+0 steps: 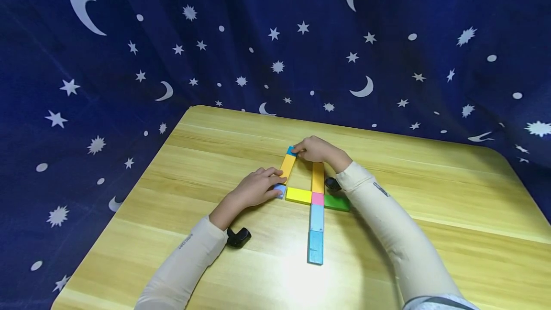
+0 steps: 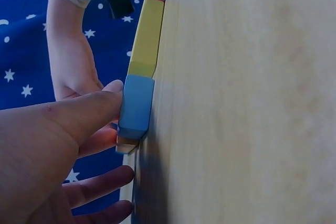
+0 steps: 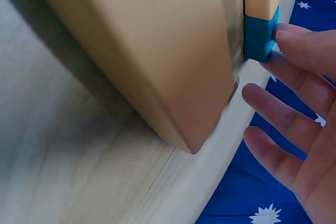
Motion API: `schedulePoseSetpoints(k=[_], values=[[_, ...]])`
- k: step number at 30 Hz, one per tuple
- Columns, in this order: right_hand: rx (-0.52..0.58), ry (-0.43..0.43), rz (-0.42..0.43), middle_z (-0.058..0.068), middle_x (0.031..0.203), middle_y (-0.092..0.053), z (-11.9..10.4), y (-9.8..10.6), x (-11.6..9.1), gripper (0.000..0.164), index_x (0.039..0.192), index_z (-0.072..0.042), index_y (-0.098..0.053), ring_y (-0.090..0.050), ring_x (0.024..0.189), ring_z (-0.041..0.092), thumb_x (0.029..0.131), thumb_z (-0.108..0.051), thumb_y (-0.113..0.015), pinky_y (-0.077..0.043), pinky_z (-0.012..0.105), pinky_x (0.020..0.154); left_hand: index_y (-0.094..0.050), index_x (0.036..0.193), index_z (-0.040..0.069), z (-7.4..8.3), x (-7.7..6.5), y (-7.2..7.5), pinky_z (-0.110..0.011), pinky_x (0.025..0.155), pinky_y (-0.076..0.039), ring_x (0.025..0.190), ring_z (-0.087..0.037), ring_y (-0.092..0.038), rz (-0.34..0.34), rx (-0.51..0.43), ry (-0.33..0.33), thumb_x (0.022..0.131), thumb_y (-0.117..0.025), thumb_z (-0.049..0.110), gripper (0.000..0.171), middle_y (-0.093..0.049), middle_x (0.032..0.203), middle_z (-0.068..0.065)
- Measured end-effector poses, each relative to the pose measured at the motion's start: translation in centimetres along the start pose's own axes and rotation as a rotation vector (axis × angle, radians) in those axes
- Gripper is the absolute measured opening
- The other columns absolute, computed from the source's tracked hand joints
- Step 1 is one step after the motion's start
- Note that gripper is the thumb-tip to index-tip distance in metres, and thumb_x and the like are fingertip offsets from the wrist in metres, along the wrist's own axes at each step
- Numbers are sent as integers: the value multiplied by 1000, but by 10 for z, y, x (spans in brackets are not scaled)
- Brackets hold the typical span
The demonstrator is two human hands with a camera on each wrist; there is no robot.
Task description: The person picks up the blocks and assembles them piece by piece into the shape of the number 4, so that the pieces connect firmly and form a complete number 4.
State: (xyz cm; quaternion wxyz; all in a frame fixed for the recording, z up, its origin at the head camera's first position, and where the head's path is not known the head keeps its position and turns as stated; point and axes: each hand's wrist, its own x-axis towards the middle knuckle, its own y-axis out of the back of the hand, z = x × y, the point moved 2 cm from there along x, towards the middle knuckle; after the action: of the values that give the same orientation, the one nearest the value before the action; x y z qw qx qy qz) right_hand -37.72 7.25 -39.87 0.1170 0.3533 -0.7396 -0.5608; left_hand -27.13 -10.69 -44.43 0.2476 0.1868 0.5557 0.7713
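Observation:
Flat colored blocks lie end to end on the wooden table. The left hand [image 1: 257, 186] reaches in from the left, its thumb and fingertips touching a periwinkle-blue block [image 1: 281, 189] and the slanting orange block [image 1: 287, 165] beyond it. Those fingers are spread and fairly straight. At the far end of that orange block, the right hand [image 1: 317, 149] pinches a small teal block [image 3: 259, 38] between thumb and index finger, its other fingers loose. A second orange block [image 1: 318, 178] lies below the right hand. A yellow block [image 1: 299, 195] sits near the periwinkle one.
A pink block [image 1: 317, 198] joins the yellow block, a green block [image 1: 336, 203] and a light blue block [image 1: 316, 217]. A teal-blue block [image 1: 315, 249] continues toward the front. Black wrist devices [image 1: 238, 238] hang under the sleeves. A starry dark-blue curtain [image 1: 258, 37] stands behind the table [image 1: 206, 142].

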Motion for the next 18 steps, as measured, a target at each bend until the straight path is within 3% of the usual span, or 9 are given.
schedulePoseSetpoints(k=[5, 8, 11, 14, 18], values=[[-4, -6, -2, 13, 127, -55, -2, 1, 2, 29, 117, -7, -62, -59, 103, 27, 90, -6, -52, -46, 31, 77, -53, 129, 20, -1, 0, 0, -41, 95, -42, 115, -24, -48, 2, -9, 1, 91, -53, 38, 43, -46, 136, 0], [-6, -21, -11, 13, 124, -58, -3, 3, 4, 28, 117, -8, -63, -59, 82, 21, 90, -7, -52, -43, 27, 67, -53, 129, 20, -1, 0, 1, -41, 95, -42, 115, -24, -49, 4, -8, 3, 91, -53, 38, 43, -46, 136, 0], [-26, -22, -21, 14, 122, -59, -4, 4, 5, 28, 116, -8, -64, -57, 72, 19, 91, -8, -52, -43, 27, 66, -53, 129, 20, -1, -1, 1, -41, 95, -42, 115, -24, -49, 1, -4, 1, 91, -53, 38, 43, -46, 136, 0], [-40, -15, -26, 14, 124, -58, -4, 3, 5, 29, 117, -8, -63, -62, 88, 24, 91, -7, -52, -49, 33, 78, -53, 129, 19, 0, -1, 0, -41, 95, -42, 115, -24, -49, 0, -6, 0, 91, -53, 38, 43, -46, 136, 0], [-44, 2, -23, 14, 129, -54, -5, 2, 5, 29, 118, -6, -62, -50, 119, 31, 91, -6, -52, -42, 42, 97, -53, 129, 20, -1, 0, 0, -41, 95, -42, 115, -24, -49, 3, -1, -4, 91, -53, 38, 43, -47, 136, 0]])
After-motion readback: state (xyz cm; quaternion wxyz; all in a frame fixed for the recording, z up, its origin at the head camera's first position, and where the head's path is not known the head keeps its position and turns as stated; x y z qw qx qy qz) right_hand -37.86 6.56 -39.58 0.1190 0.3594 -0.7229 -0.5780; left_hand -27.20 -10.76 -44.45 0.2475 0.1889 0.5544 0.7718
